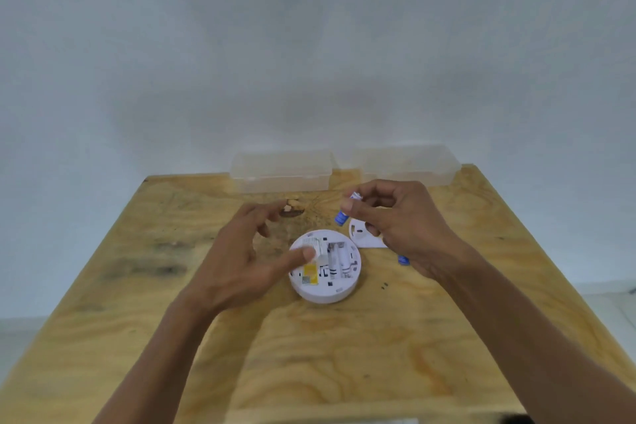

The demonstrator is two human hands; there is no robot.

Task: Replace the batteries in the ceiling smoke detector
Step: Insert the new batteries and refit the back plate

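Note:
A round white smoke detector (327,289) lies back side up on the wooden table (309,354), its battery bay showing white cells. My left hand (247,251) hovers over its left side, fingers spread, thumb touching the detector's top. My right hand (399,224) is raised just right of the detector and pinches a blue and white battery (340,217) between thumb and fingers. A second blue battery (403,260) lies on the table, partly hidden under my right hand. The white mounting plate (361,234) lies flat behind the detector.
Two clear plastic boxes, the left box (282,169) and the right box (406,162), stand along the table's far edge against a pale wall. A dark knot (292,210) marks the wood behind the detector. The table's near half shows bare wood.

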